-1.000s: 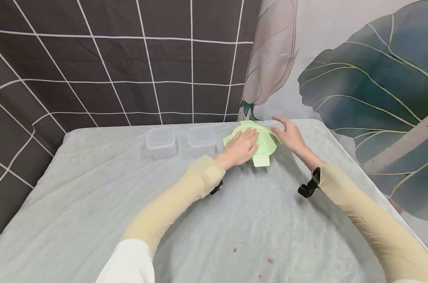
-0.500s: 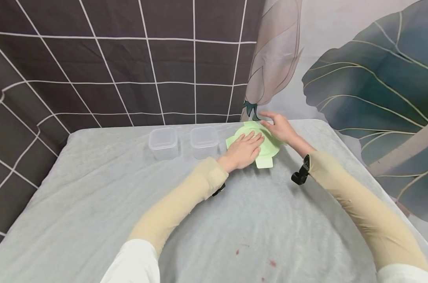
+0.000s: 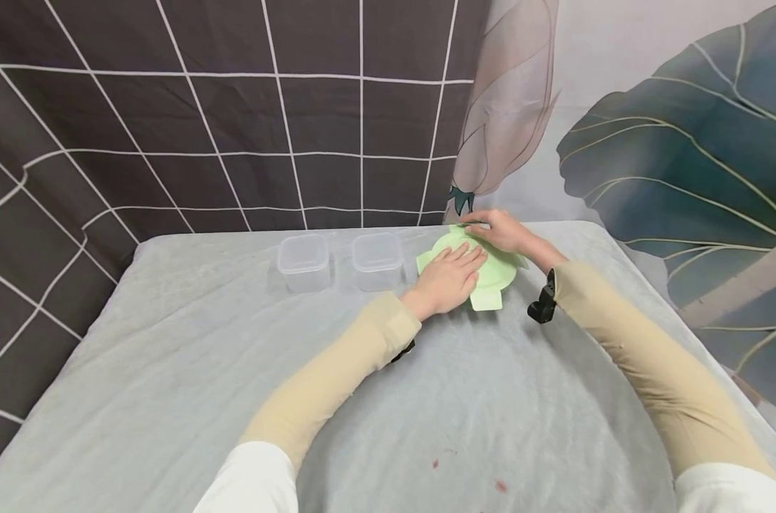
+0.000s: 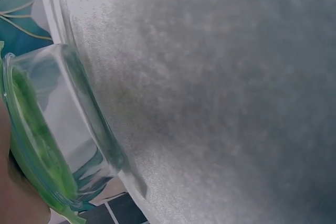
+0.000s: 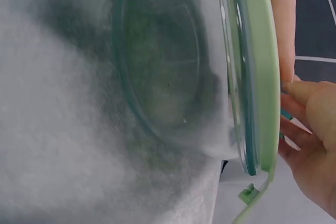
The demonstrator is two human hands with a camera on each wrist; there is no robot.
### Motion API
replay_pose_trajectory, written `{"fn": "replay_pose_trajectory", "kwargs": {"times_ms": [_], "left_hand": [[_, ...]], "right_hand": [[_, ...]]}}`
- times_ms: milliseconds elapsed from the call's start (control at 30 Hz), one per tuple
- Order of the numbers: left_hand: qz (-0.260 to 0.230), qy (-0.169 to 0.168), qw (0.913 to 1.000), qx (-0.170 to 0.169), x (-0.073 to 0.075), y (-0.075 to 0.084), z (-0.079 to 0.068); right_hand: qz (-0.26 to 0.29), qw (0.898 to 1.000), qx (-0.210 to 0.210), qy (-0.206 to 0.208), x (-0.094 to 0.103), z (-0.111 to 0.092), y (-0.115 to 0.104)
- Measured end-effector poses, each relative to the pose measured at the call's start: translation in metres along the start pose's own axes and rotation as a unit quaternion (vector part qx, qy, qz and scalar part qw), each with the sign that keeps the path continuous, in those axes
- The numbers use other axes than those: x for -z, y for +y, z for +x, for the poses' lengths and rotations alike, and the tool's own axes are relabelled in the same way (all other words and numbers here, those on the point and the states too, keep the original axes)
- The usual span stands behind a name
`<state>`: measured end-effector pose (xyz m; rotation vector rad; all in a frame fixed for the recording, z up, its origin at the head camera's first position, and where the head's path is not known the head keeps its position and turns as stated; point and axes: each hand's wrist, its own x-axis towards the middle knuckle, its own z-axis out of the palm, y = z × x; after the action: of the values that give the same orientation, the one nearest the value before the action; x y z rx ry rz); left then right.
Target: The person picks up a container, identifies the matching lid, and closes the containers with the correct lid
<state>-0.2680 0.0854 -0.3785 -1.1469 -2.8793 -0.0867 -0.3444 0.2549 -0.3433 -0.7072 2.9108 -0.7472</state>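
Note:
A light green lid (image 3: 502,269) with flaps around its edge sits on a clear glass container (image 4: 79,111) at the back right of the table. Spread flat across the lid's top is my left hand (image 3: 447,282), its fingers straight. My right hand (image 3: 502,232) reaches over the lid's far side, fingertips at the back flap. In the right wrist view its loosely bent fingers (image 5: 315,129) lie close against the lid; firm contact is hard to tell. One side flap (image 5: 249,195) hangs outward with its clip unfastened. The near flap (image 3: 487,300) also sticks out.
Two clear plastic boxes with lids, a left box (image 3: 304,265) and a right box (image 3: 378,263), stand left of the glass container. A grey cloth (image 3: 464,399) covers the table. A dark gridded curtain (image 3: 234,114) hangs behind.
My right hand has moved left from the lid's right side over to its back flap. The left hand stays flat on the lid. The head view has shifted slightly.

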Motion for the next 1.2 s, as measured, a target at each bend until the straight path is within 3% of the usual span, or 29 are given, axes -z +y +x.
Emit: {"fn": "replay_pose_trajectory", "kwargs": {"times_ms": [300, 633, 933, 1200], "left_hand": [[-0.005, 0.006, 0.9999, 0.006, -0.004, 0.003, 0.001], [0.002, 0.012, 0.9999, 0.007, 0.001, 0.003, 0.01], [0.013, 0.018, 0.9997, 0.008, -0.003, 0.005, 0.01], [0.011, 0.014, 0.9998, 0.011, -0.003, 0.007, 0.007]], "right_hand": [[-0.03, 0.997, 0.034, -0.056, 0.007, 0.007, 0.003], [-0.079, 0.987, 0.06, -0.124, 0.025, 0.02, -0.001], [-0.055, 0.986, 0.039, -0.15, 0.027, 0.022, 0.006], [0.01, 0.989, 0.028, -0.143, 0.023, 0.017, 0.015]]}}
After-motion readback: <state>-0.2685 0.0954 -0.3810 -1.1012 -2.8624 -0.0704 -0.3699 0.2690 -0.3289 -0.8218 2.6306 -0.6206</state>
